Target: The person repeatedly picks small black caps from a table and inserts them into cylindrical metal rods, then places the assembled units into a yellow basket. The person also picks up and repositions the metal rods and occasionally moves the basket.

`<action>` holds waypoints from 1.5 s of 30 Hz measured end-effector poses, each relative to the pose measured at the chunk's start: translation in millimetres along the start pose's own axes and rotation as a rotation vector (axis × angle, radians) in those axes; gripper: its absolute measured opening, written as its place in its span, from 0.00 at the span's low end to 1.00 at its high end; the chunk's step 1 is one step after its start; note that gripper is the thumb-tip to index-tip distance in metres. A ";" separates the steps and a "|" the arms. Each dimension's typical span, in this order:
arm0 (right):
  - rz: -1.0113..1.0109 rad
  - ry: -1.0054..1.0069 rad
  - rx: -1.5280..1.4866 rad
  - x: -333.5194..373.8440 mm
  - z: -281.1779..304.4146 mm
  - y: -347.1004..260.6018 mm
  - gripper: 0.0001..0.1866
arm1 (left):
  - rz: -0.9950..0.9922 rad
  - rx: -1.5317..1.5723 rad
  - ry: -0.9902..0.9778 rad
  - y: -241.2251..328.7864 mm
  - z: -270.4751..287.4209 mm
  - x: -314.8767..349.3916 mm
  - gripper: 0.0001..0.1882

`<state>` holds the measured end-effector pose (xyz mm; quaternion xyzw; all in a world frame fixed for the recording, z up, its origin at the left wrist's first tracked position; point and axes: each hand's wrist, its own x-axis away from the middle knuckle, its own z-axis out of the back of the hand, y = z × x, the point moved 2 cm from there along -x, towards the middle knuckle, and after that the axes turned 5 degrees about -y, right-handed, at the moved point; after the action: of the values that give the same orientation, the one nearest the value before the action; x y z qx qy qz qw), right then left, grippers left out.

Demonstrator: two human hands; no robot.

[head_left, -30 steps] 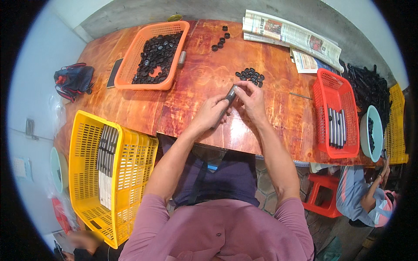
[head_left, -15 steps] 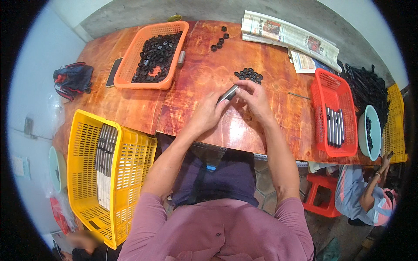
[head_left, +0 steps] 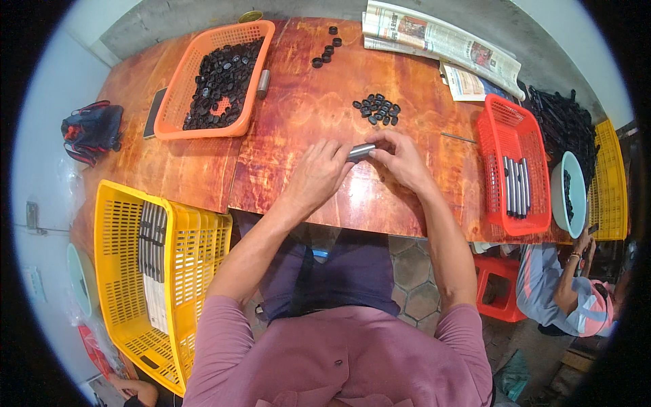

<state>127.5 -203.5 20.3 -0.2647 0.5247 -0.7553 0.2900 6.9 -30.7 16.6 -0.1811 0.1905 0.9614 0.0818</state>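
Left hand [head_left: 317, 171] wraps metal tube [head_left: 361, 151], right hand [head_left: 405, 161] pinches its right end. Axis runs left-right between hands, right end slightly farther; black caps [head_left: 377, 109] lie just beyond.

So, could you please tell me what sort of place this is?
Probably a small workshop: an orange basket of small black parts, a red basket of metal tubes, and a yellow crate.

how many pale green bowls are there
2: one pale green bowl right of the red basket, holding black pieces; a second bowl left of the large yellow crate. More may be hidden.
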 end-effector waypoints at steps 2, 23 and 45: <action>0.069 0.027 0.110 4.9 -0.6 1.6 0.12 | 0.013 0.033 0.017 1.0 2.0 1.5 0.17; 0.458 0.161 0.506 26.2 -15.0 -9.0 0.10 | 0.003 -0.026 0.020 4.6 -2.2 6.2 0.18; 0.237 0.329 0.846 -40.7 -35.6 -3.8 0.07 | 0.005 0.127 -0.011 -8.1 0.6 4.0 0.22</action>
<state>130.0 -150.6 9.0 0.0618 0.2365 -0.8965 0.3695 4.8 -22.7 12.8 -0.1699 0.2509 0.9486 0.0915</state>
